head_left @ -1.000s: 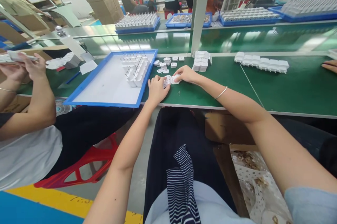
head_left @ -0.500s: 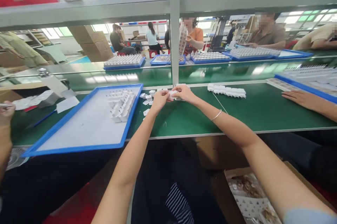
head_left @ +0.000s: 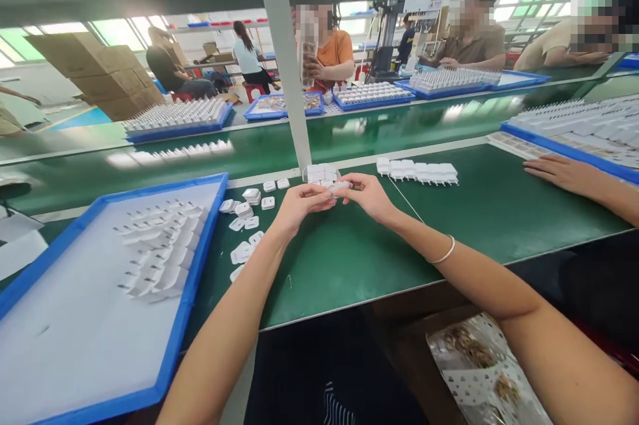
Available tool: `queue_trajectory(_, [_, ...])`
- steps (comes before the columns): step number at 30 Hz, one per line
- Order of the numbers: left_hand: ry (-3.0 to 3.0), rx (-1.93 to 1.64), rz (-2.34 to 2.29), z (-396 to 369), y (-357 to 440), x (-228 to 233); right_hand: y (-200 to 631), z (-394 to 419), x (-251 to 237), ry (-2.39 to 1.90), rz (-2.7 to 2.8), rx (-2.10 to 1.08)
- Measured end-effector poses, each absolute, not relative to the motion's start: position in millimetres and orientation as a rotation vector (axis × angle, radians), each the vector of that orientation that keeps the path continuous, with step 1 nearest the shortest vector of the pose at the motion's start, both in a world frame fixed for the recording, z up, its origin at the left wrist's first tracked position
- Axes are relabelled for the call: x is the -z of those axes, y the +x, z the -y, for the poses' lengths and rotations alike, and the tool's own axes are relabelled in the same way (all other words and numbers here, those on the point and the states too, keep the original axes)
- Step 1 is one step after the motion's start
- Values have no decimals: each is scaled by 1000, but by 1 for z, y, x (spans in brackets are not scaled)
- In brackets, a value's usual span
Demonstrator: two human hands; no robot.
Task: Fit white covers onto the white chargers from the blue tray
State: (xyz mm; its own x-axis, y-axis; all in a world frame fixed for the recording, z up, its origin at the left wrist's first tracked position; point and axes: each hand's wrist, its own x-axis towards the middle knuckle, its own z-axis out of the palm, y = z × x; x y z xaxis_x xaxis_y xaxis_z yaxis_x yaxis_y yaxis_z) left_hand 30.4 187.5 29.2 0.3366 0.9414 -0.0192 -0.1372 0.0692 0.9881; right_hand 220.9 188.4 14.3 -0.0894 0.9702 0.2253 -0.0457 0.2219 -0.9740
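Observation:
My left hand (head_left: 304, 207) and my right hand (head_left: 368, 196) meet over the green bench, fingertips pinched on a small white plastic part (head_left: 339, 189). Its exact kind is partly covered by the fingers. Just behind it, a cluster of white blocks (head_left: 322, 173) sits by the post. Left of my left hand lie several flat white square covers (head_left: 244, 210), some stacked, some loose. A row of white pieces with metal pins (head_left: 418, 170) rests to the right of my right hand.
At left, a blue-rimmed tray (head_left: 170, 345) holds rows of white pieces with pins (head_left: 164, 245). A metal post (head_left: 284, 58) rises behind my hands. A co-worker's hand (head_left: 562, 175) lies at the right beside another tray (head_left: 564, 148). Below is an open box with bagged brass-coloured parts (head_left: 469, 348).
The view has shifted closer and turned right, so the tray at left appears larger and further left. My hands stay together on the small white part.

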Motion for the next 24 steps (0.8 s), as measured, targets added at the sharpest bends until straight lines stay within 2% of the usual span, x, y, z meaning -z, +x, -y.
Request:
queue_trajectory(9, [1010, -1084, -845, -183, 34, -27, 219, -182, -14, -948, 1271, -1265])
queue_trajectory(17, [977, -1063, -858, -184, 30, -29, 222, -180, -14, -917, 1285, -1105])
queue_trajectory(19, [962, -1051, -871, -184, 27, -30, 224, -181, -13, -898, 1357, -881])
queue_trajectory(24, [954, -963, -925, -182, 21, -33, 231, -182, -10, -663, 1756, 63])
